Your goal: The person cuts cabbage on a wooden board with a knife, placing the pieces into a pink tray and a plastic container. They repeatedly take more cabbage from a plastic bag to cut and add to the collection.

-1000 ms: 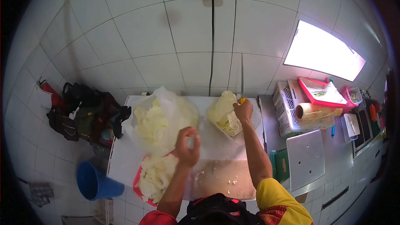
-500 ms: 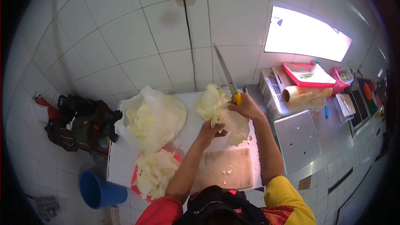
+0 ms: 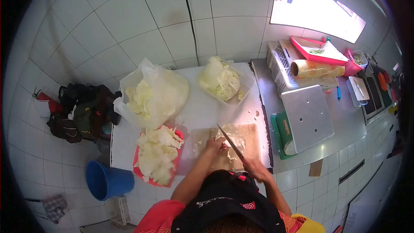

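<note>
A long knife (image 3: 232,144) is gripped in my right hand (image 3: 258,171), its blade slanting up and left over the cutting board (image 3: 253,147). Under the blade a pale cabbage leaf (image 3: 237,135) lies on the board. My left hand (image 3: 214,145) has its fingers curled onto the leaf's left side, close to the blade. Left of the board, torn leaves (image 3: 158,153) heap up in a red basin (image 3: 137,171). Behind the board, a partly peeled cabbage (image 3: 224,80) rests on clear plastic.
A large plastic bag (image 3: 171,97) of leaves stands at the table's back left. A blue bin (image 3: 108,183) is on the floor at left. The steel counter (image 3: 345,123) at right carries a metal lid (image 3: 307,118), a cling film roll (image 3: 317,68) and a white crate (image 3: 276,67).
Both hands came down toward me from the raised position, bringing the leaf onto the board. The knife swung from pointing up at the wall to lying low over the leaf. The view tilted down.
</note>
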### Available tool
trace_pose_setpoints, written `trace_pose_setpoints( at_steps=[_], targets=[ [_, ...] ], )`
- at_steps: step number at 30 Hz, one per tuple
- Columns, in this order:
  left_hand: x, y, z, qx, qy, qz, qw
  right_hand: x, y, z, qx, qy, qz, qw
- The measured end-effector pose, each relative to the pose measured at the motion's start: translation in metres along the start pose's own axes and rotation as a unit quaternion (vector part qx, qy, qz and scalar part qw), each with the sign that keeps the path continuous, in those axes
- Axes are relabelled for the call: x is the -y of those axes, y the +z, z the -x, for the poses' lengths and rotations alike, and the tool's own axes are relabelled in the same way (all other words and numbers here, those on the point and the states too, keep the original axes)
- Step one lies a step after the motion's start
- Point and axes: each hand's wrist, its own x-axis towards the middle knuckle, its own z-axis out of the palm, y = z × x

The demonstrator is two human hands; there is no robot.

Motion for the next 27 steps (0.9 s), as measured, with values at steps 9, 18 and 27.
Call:
trace_pose_setpoints(
  at_steps=[9,18,27],
  targets=[
    [0.037,0.012,0.021,-0.186,0.176,-0.017,0.967,-0.058,0.033,0.022,-0.054,0.036,0.120,0.991],
    [0.056,0.004,-0.009,-0.251,0.255,-0.120,0.926,-0.036,0.041,-0.003,-0.096,0.028,0.223,0.970],
    [0.061,0.007,-0.014,-0.266,0.234,-0.096,0.930,0.007,0.025,-0.001,-0.075,0.088,0.295,0.948]
  ],
)
